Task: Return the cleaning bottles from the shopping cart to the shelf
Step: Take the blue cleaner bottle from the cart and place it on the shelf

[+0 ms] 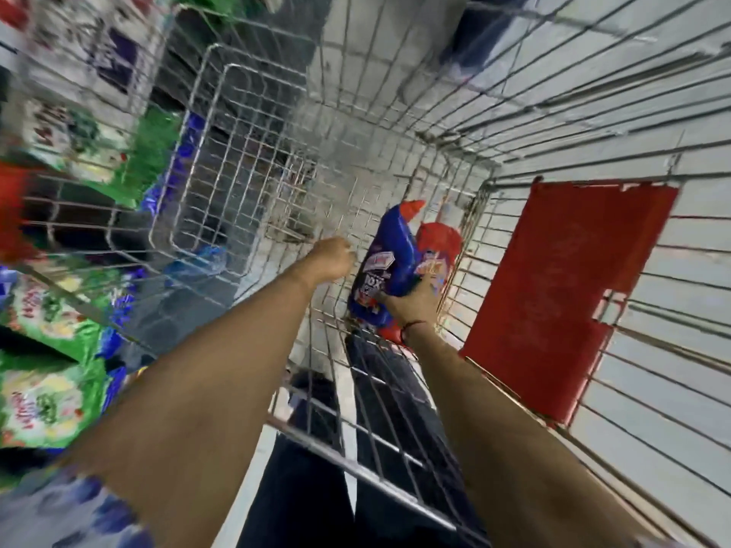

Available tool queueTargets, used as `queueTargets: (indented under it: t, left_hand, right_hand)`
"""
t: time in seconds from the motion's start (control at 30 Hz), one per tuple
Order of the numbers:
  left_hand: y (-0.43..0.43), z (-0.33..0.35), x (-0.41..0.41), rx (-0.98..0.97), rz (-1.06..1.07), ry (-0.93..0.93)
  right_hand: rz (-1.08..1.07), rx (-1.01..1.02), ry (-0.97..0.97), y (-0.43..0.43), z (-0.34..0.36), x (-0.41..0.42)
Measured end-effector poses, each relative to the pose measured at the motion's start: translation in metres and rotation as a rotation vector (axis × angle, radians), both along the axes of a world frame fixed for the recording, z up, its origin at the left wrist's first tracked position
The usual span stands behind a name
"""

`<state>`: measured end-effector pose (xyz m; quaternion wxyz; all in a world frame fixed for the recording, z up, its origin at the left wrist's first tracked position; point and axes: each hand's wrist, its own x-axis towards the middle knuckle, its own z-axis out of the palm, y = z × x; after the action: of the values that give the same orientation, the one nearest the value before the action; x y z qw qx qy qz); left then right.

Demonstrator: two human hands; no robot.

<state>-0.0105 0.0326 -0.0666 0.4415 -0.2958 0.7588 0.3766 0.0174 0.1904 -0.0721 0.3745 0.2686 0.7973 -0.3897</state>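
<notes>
A blue cleaning bottle [389, 263] with a red cap lies in the near right corner of the wire shopping cart [253, 160]. My right hand [411, 304] is closed around its lower part. A red bottle [439, 241] lies right behind it, partly hidden. My left hand [332, 257] reaches into the cart just left of the blue bottle, fingers curled, holding nothing that I can see. The picture is blurred by motion.
A red plastic flap [561, 294] hangs on the cart's right side. Shelves with green and blue packets [51, 397] run along the left. The cart's near rim [356, 460] crosses below my arms, with dark trousers beneath it.
</notes>
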Motion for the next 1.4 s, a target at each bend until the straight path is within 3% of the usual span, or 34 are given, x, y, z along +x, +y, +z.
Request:
queueTargets:
  t: [0.13, 0.27, 0.33, 0.43, 0.57, 0.67, 0.8, 1.1, 1.4]
  left_hand:
    - [0.021, -0.017, -0.016, 0.170, 0.346, -0.066]
    - [0.033, -0.031, -0.023, 0.262, 0.511, -0.155]
    - [0.031, -0.028, -0.025, 0.288, 0.485, -0.183]
    - [0.021, -0.018, -0.026, 0.297, 0.438, -0.190]
    - [-0.002, -0.002, -0.024, 0.355, 0.570, -0.124]
    - [-0.020, 0.031, -0.028, 0.434, 0.688, -0.030]
    - [-0.036, 0.085, -0.037, 0.470, 0.762, 0.173]
    - [-0.068, 0.208, -0.028, 0.334, 0.738, 0.579]
    - [-0.104, 0.269, 0.018, 0.289, 0.771, 0.753]
  right_hand:
    - [-0.020, 0.071, 0.073, -0.012, -0.012, 0.013]
    - [0.039, 0.144, 0.021, -0.023, -0.022, 0.014]
    - [0.029, 0.113, 0.022, -0.024, -0.023, 0.013]
    - [-0.077, -0.061, 0.019, -0.020, -0.016, 0.007]
    - [-0.169, -0.373, -0.102, -0.010, 0.002, -0.014]
    - [-0.112, -0.558, -0.127, -0.006, 0.026, -0.034]
    - [0.064, -0.632, -0.077, -0.011, 0.068, -0.056]
    - [0.207, -0.838, 0.085, -0.052, 0.157, -0.059]
    - [0.327, -0.875, 0.144, -0.093, 0.209, -0.040]
